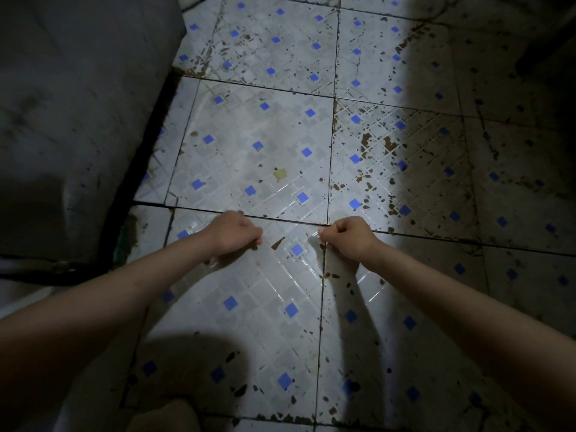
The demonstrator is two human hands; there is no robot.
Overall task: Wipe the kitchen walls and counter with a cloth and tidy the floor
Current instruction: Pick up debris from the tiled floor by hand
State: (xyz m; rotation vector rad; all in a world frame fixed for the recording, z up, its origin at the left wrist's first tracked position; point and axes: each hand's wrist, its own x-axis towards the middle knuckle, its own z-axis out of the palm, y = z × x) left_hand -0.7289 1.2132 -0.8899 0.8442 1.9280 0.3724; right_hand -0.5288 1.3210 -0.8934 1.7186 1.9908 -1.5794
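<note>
White glazed tiles with small blue squares make up the floor (pixel 265 157), which is seen from the head view speckled with brown and black stains, thickest at the right. Both bare arms are stretched forward above it. The left hand (pixel 232 233) and the right hand (pixel 346 238) are curled into fists, well apart, with nothing visibly grasped. A grey wall (pixel 78 113) is seen at the left.
</note>
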